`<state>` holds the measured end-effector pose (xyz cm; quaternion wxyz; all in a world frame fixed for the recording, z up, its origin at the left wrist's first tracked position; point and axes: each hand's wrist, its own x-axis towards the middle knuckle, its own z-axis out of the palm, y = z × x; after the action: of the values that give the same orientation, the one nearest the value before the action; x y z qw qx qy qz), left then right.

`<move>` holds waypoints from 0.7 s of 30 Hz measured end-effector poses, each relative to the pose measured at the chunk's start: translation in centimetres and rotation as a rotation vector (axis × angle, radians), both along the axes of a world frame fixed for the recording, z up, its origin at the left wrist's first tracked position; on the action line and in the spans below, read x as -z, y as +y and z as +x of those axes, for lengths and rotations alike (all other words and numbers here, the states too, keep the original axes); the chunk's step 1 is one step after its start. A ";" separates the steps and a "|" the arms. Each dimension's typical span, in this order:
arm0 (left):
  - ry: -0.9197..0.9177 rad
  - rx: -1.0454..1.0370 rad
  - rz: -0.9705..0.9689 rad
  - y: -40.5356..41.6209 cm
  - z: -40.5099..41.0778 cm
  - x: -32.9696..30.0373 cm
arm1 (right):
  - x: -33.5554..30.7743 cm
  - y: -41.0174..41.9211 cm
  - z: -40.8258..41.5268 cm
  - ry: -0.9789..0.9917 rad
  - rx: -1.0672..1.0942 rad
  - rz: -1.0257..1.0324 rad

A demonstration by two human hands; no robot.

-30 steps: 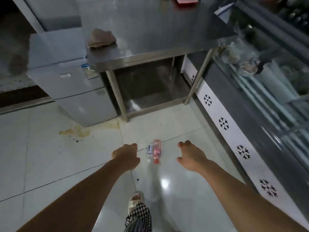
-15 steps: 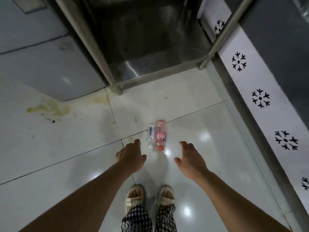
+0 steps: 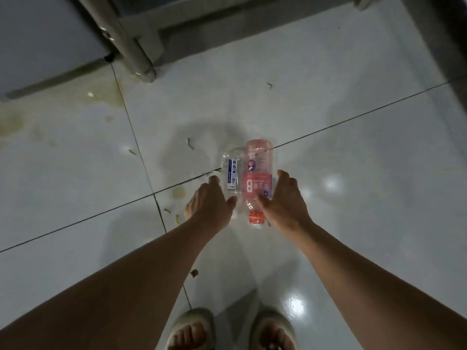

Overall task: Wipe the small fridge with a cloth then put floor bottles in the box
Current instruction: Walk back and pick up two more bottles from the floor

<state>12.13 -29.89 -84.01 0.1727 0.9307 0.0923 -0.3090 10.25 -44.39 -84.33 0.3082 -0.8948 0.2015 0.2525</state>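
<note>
Head view, my hands: my left hand point(image 3: 211, 204) and right hand point(image 3: 284, 200) reach down on either side of two bottles on the floor, palms facing each other.
Left hand: fingers spread and relaxed, holding nothing; the fingertips sit just beside the clear bottle point(image 3: 231, 173), and I cannot tell whether they touch it.
Right hand: wide, fingers straight, holding nothing; it lies alongside the right flank of the pink bottle point(image 3: 257, 173), thumb over the neck end; contact is not clear.
Clear bottle: lies on its side on the floor point(image 3: 353, 160), left of the pink one and touching it, with a white and blue label.
Pink bottle: lies on its side, its orange cap point(image 3: 255, 218) pointing near, towards me, its base pointing far; a red label wraps its middle.
Floor: glossy pale tiles with dark grout lines, yellowish stains far left and small scraps near the bottles.
Far left: the grey lower corner of the small fridge point(image 3: 45, 39).
Far centre: a metal worktop leg point(image 3: 131, 49) stands on the tile, beside the fridge.
Near edge: my two feet in pale sandals point(image 3: 192, 329).
</note>
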 end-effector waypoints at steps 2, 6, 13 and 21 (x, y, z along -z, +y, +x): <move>-0.021 -0.044 -0.024 -0.5 0.7 2.3 | 2.3 0.1 0.6 0.000 0.067 0.023; -0.028 -0.095 -0.088 -1.0 1.7 5.3 | 5.5 0.1 1.4 -0.015 0.122 0.073; 0.007 -0.160 -0.146 -1.1 2.0 7.9 | 8.1 0.1 1.7 -0.015 0.204 0.219; 0.131 -0.220 -0.092 -1.4 2.0 5.9 | 5.4 -0.5 1.3 0.033 0.167 0.163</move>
<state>14.10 -31.32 -89.87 0.2415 0.8839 0.1908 -0.3521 11.57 -44.93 -89.69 0.3968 -0.8425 0.2592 0.2560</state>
